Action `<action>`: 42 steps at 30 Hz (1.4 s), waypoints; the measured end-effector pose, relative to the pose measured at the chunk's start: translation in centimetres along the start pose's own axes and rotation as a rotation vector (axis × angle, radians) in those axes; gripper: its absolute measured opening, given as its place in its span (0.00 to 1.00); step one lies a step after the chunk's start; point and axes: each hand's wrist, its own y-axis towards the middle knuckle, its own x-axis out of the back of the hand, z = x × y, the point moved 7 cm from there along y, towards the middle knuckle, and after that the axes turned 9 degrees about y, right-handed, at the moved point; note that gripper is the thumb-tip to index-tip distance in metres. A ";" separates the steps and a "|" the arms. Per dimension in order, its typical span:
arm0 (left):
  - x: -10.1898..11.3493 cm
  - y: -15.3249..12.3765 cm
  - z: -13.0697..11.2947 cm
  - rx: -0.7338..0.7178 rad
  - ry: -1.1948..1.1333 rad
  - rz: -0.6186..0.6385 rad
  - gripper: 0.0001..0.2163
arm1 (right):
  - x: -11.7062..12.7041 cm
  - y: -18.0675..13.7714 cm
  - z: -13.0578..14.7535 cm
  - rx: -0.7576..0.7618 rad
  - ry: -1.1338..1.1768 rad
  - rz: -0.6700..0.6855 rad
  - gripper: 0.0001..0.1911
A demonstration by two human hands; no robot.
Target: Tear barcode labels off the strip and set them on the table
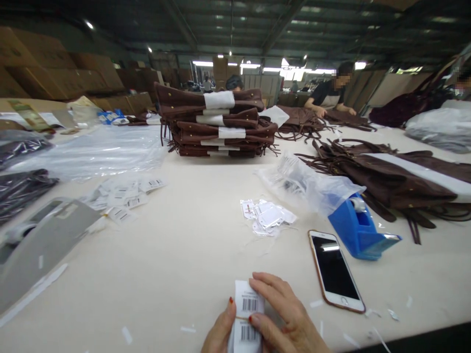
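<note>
At the near table edge, both my hands hold a small bundle of white barcode tags [247, 314] bound with a thin rubber band. My left hand [220, 331] grips the bundle from the left with its thumb on the band. My right hand [285, 316] wraps over the right side, fingers curled on the tags. A small heap of loose bagged tags [268, 216] lies further out on the cream table [191, 245].
A phone [335, 270] lies face up right of my hands, beside a blue tape dispenser [358, 230] and a plastic bag [305, 184]. Brown bags form a stack [217, 122] at centre back, with more of them [397, 176] at right. Barcode labels [123, 193] lie at left. A co-worker [331, 93] works beyond.
</note>
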 end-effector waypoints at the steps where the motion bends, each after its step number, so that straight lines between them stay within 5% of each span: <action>1: -0.2 0.0 -0.2 -0.002 -0.013 0.003 0.13 | 0.0 -0.1 0.4 0.034 -0.048 -0.046 0.21; 7: -0.5 0.3 -1.9 -0.089 -0.079 -0.097 0.17 | -2.0 -1.3 2.3 0.174 -0.308 -0.171 0.15; 19: 1.2 0.0 -2.3 -0.244 -0.177 -0.306 0.14 | -2.9 -0.3 4.4 0.489 -0.366 -0.199 0.11; 24: 0.8 -0.2 -2.8 -0.233 -0.123 -0.219 0.21 | -3.4 -0.1 5.0 0.484 -0.343 -0.224 0.14; 42: 1.3 -0.8 -3.0 -0.250 -0.151 -0.235 0.21 | -5.1 0.2 6.6 0.534 -0.407 -0.259 0.13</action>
